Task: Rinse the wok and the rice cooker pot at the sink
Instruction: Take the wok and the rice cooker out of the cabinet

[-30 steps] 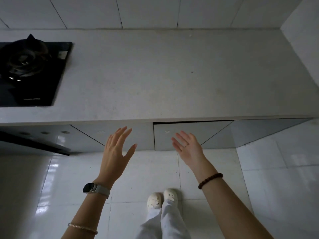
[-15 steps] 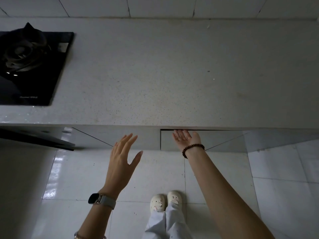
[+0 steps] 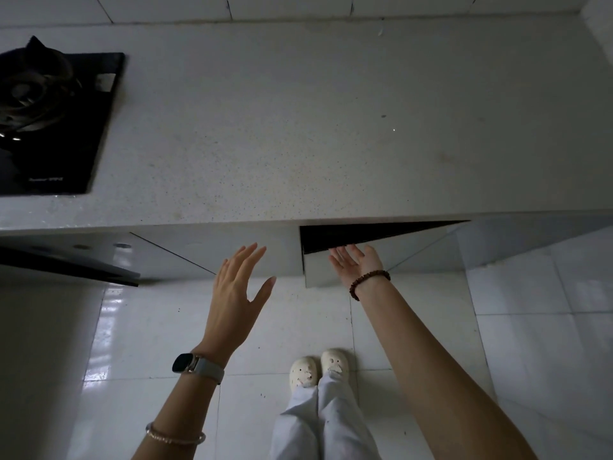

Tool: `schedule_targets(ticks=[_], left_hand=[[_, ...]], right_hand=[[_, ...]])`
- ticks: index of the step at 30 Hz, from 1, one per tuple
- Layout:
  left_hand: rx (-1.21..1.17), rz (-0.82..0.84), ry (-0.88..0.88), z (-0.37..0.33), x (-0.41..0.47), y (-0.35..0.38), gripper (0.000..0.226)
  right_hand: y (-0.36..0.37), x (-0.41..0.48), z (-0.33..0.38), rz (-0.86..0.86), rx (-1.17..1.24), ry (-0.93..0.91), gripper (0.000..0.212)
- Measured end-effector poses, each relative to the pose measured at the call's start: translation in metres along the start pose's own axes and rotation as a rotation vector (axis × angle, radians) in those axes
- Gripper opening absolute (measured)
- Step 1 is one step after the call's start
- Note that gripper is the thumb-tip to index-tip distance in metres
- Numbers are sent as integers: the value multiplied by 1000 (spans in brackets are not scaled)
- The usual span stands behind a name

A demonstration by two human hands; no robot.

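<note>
Neither the wok, the rice cooker pot nor a sink is in view. My right hand reaches palm-up under the counter edge, and its straight fingertips touch the top edge of a grey cabinet door. That door stands ajar, with a dark gap above it. My left hand hovers with fingers spread and holds nothing, in front of the neighbouring closed cabinet door.
A speckled white countertop runs across the view, with a black gas hob at its left. A dark open panel juts out below the hob. My feet in white shoes stand on glossy white floor tiles.
My right hand has moved up to the cabinet door's top edge and the door has swung outward, showing a dark gap. My left hand has stayed raised and spread.
</note>
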State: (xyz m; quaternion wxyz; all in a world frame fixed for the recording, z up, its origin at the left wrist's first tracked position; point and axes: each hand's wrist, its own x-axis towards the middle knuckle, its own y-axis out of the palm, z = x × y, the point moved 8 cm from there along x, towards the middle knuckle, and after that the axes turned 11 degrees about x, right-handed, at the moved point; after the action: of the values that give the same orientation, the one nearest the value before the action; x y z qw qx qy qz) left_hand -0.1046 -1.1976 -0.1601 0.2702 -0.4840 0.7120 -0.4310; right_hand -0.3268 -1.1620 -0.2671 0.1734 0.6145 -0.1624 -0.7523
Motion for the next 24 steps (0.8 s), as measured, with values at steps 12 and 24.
schedule_targets(ticks=[12,24], left_hand=[[-32,109,79,-64,-39,32,61],[-74,134,187,-208,-76,96,54]], right_hand=[[-140,-55,45,-137,-291,4,38],[-246,-113,167,-241,-570,-57,35]])
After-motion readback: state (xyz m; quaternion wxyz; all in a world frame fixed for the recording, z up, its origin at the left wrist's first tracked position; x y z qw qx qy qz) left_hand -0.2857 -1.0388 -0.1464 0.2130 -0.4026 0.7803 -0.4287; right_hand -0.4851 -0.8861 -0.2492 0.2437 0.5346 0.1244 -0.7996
